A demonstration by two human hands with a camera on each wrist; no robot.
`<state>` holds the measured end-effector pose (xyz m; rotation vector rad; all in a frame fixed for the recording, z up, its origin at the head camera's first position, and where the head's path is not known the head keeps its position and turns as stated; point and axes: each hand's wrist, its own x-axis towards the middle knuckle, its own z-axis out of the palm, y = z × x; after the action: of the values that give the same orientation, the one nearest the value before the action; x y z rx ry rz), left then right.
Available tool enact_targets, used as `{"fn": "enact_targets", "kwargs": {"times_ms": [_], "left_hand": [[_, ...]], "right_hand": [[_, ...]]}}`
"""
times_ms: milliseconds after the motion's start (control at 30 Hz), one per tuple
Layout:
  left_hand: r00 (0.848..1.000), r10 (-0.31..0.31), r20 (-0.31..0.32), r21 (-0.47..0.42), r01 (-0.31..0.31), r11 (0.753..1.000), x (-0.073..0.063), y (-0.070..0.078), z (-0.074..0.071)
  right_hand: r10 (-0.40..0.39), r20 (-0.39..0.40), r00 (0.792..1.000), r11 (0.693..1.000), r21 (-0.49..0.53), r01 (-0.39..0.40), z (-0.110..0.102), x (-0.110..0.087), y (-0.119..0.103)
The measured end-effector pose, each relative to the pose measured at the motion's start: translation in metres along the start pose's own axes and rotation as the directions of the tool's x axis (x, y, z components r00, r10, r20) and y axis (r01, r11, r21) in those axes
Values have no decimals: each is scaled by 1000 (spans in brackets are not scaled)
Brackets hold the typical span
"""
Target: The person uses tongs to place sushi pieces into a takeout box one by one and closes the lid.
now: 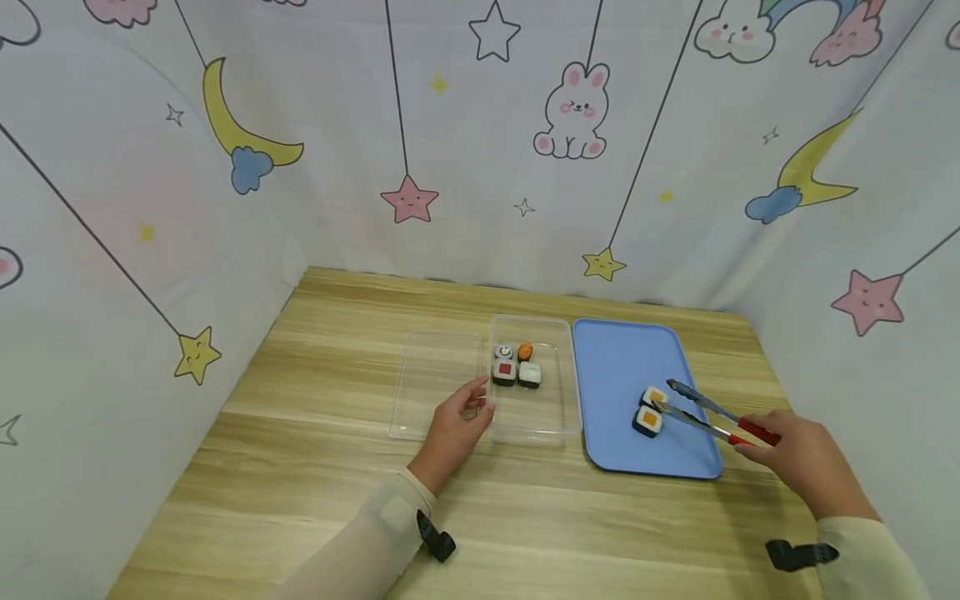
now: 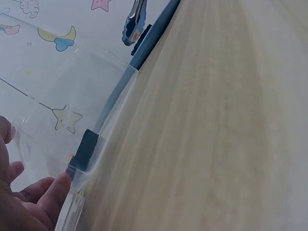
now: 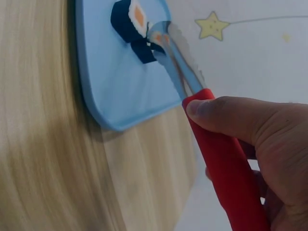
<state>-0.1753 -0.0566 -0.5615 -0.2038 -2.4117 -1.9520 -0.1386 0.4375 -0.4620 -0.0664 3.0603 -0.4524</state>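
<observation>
My right hand (image 1: 806, 458) grips the red handles of metal tongs (image 3: 219, 159), thumb on top. The tongs' arms are spread over a blue tray (image 1: 622, 358), one tip at a toy sushi roll (image 1: 652, 395) with an orange centre. A similar sushi roll (image 1: 648, 421) lies against it in front. My left hand (image 1: 456, 425) is at the left wall of a clear plastic box (image 1: 532, 417), its fingertips touching the wall. Inside, at the back left, sit several sushi pieces: a round roll (image 1: 503, 352), an orange-topped piece (image 1: 526, 351), a red-centred roll (image 1: 505, 372) and a white-topped piece (image 1: 529, 375).
A clear flat lid (image 1: 431, 383) lies on the wooden table (image 1: 315, 467) left of the box. The tray stands right beside the box. White curtains (image 1: 480, 242) with printed stars, moons and a rabbit enclose the back and both sides.
</observation>
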Motion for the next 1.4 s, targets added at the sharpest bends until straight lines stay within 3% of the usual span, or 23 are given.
{"fn": "enact_targets", "kwargs": {"times_ms": [233,633,867,1000,1200,1300,1400], "left_hand": [[1000,-10,8,6,10,1000,2,0,-1],[1000,-7,8,6,7,1000,2,8,-1],[1000,-12,9,14,12,1000,2,9,-1],[1000,-10,11,11,9,1000,3,7,-2],[1000,-3,5,4,3,1000,3,0,-2],[1000,-1,3,-4,1,1000,2,-1,-2],[1000,-6,-2,-11,6,1000,1,-1,0]], "right_hand": [[-54,-72,996,998,-28,52,6,7,-2],[-28,-41,999,1000,-16,27,8,9,-3],[-82,-128,988,997,1,83,5,12,-13],[-125,-163,979,991,25,130,-8,18,-38],[-209,-138,968,972,79,221,-19,37,-94],[-290,-101,952,952,69,298,-13,50,-124],[-388,-41,921,921,27,389,-5,62,-151]]}}
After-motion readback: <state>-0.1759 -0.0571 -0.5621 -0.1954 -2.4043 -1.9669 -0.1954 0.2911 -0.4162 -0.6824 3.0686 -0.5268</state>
